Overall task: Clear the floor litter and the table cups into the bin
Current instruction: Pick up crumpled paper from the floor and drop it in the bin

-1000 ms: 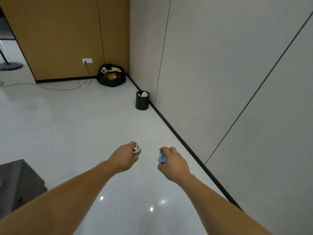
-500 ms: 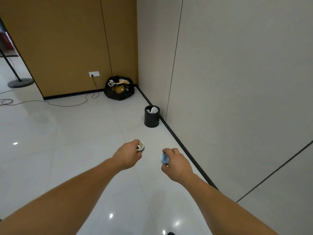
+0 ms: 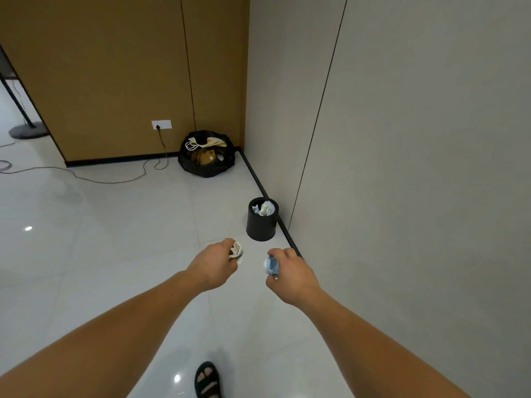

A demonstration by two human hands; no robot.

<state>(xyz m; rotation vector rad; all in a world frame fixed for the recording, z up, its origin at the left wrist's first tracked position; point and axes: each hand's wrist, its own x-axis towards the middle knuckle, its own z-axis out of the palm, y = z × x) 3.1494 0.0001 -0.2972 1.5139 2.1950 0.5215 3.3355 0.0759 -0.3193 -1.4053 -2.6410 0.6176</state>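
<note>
Head view: your left hand (image 3: pixel 214 264) grips white litter (image 3: pixel 237 249), right hand (image 3: pixel 290 272) blue litter (image 3: pixel 271 265). Bin (image 3: pixel 260 226) at twelve o'clock awaits both.

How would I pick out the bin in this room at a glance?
Follow the grey wall on the right down to its black skirting. The bin stands beside it, short of the corner. Unlike the slumped black bag in the corner, it is a rigid black cylinder, open-topped, with crumpled paper inside.

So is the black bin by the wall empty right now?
No, crumpled litter shows inside the black bin, up near its rim.
</note>
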